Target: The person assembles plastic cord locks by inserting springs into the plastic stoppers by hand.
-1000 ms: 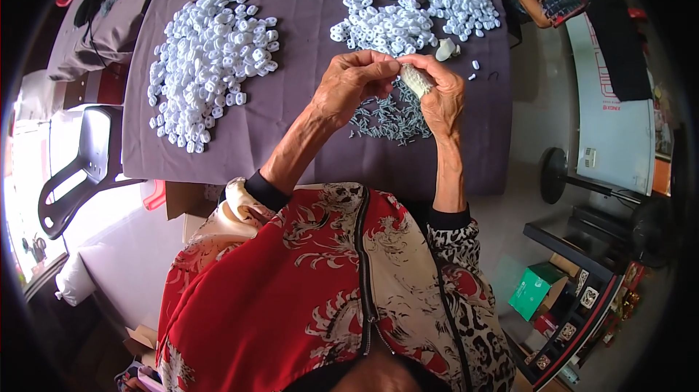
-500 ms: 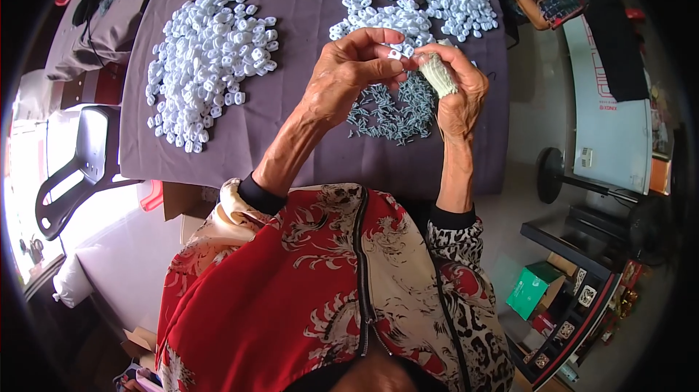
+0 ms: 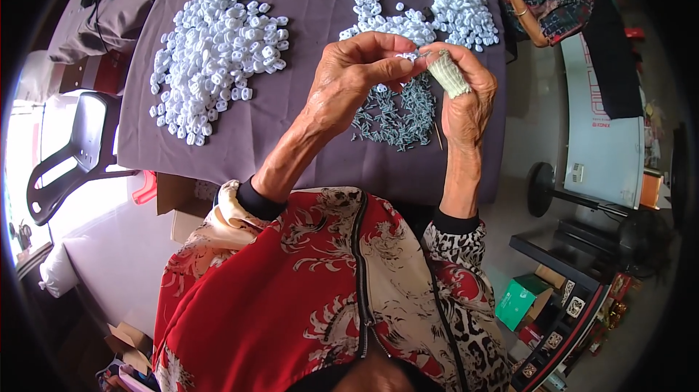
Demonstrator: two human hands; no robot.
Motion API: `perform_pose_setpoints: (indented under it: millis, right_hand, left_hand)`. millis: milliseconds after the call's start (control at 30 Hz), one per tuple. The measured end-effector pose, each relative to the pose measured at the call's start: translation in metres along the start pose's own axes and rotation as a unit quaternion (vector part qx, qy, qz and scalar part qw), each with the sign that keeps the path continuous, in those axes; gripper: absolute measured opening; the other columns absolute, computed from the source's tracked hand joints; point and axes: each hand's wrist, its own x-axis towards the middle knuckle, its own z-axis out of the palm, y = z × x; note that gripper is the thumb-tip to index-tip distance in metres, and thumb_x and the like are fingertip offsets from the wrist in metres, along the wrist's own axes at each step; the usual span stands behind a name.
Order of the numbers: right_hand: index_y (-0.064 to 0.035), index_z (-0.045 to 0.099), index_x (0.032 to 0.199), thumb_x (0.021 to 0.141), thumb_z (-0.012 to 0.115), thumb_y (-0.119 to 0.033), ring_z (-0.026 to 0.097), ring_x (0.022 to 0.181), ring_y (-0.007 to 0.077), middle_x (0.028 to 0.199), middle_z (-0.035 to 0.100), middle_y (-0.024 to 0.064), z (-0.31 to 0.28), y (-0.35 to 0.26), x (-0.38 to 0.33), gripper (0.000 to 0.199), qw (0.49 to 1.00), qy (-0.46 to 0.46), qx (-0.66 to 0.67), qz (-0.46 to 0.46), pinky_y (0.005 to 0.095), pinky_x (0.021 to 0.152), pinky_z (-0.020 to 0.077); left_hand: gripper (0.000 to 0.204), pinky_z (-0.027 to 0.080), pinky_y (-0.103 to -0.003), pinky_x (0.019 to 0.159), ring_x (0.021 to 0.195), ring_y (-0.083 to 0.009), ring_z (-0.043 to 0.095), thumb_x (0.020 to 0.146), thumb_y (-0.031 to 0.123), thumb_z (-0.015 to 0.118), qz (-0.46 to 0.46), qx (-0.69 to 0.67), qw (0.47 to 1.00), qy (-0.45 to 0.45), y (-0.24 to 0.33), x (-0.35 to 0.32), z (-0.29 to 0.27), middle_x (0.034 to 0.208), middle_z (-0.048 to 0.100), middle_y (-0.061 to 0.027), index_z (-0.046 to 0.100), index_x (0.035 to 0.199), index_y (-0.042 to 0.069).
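Note:
My left hand (image 3: 342, 82) pinches a small white plastic piece (image 3: 410, 56) between thumb and forefinger above the table. Against it come the fingertips of my right hand (image 3: 470, 104), closed in a pinch. A pale ribbed fabric sleeve (image 3: 450, 76) covers a finger of that hand. Something tiny and dark shows at the right fingertips, too small to make out for certain. Just below both hands lies a heap of small grey screw-like pieces (image 3: 397, 119). Behind them spreads a heap of white plastic pieces (image 3: 393, 26), partly hidden by my fingers.
On the left of the purple-grey tablecloth (image 3: 306, 159) lies a large heap of white pieces (image 3: 211, 57). Another heap (image 3: 462, 13) sits at the far right, near a co-worker's arm (image 3: 528, 21). A black chair (image 3: 87, 144) stands left, a green box (image 3: 520, 301) lower right.
The white piece has turned in my left fingers, and my right fingertips have come closer against it. The whole view has shifted slightly.

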Motion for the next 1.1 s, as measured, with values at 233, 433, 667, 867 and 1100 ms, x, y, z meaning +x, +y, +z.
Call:
perform_pose_setpoints:
  millis: [233,433,667,867,1100]
  right_hand:
    - [0.0058,0.059,0.092,0.077,0.051,-0.012,0.057,0.077,0.0117,0.085,0.061,0.0091,0.004,-0.010,-0.001,0.025,0.999,-0.013,-0.042,0.004,0.0234,0.076,0.0431]
    - [0.0001,0.062,0.087,0.079,0.055,-0.002,0.057,0.069,0.0081,0.076,0.062,0.0045,0.007,-0.014,-0.001,0.011,0.998,-0.018,0.002,-0.058,0.0203,0.065,0.0453]
    - [0.0019,0.059,0.088,0.076,0.054,-0.010,0.057,0.073,0.0098,0.080,0.062,0.0059,0.012,-0.018,-0.002,0.018,0.994,0.005,-0.096,-0.045,0.0220,0.069,0.0447]
    - [-0.0003,0.060,0.085,0.075,0.056,-0.002,0.060,0.070,0.0124,0.076,0.064,0.0074,0.006,-0.018,0.001,0.010,0.986,0.005,-0.156,-0.049,0.0244,0.066,0.0459]
    - [0.0019,0.058,0.086,0.076,0.056,-0.001,0.053,0.069,0.0051,0.076,0.060,0.0008,-0.003,-0.002,0.005,0.011,0.987,-0.008,-0.157,-0.039,0.0185,0.063,0.0421]
  left_hand:
    - [0.016,0.046,-0.023,0.063,0.068,-0.0106,0.056,0.078,0.007,0.062,0.012,0.053,0.998,-0.016,0.006,-0.006,0.002,0.080,0.064,-0.0092,0.060,0.092,-0.001]
    - [0.015,0.045,-0.021,0.063,0.066,-0.0089,0.054,0.078,0.008,0.062,0.057,0.013,0.998,0.003,0.009,-0.010,0.004,0.078,0.064,-0.0078,0.060,0.090,-0.001]
    - [0.009,0.043,-0.020,0.059,0.063,-0.0070,0.052,0.078,0.006,0.061,0.066,0.070,0.995,0.029,0.010,-0.012,0.008,0.071,0.060,-0.0029,0.061,0.083,-0.001]
    - [0.010,0.041,-0.019,0.054,0.059,-0.0058,0.051,0.077,0.007,0.063,0.113,0.110,0.986,0.059,0.001,-0.006,0.014,0.068,0.058,-0.0019,0.061,0.082,-0.001]
    - [0.008,0.039,-0.020,0.051,0.056,-0.0072,0.049,0.077,0.006,0.059,0.002,0.020,0.999,0.035,0.001,0.010,0.012,0.065,0.055,-0.0023,0.059,0.081,-0.001]
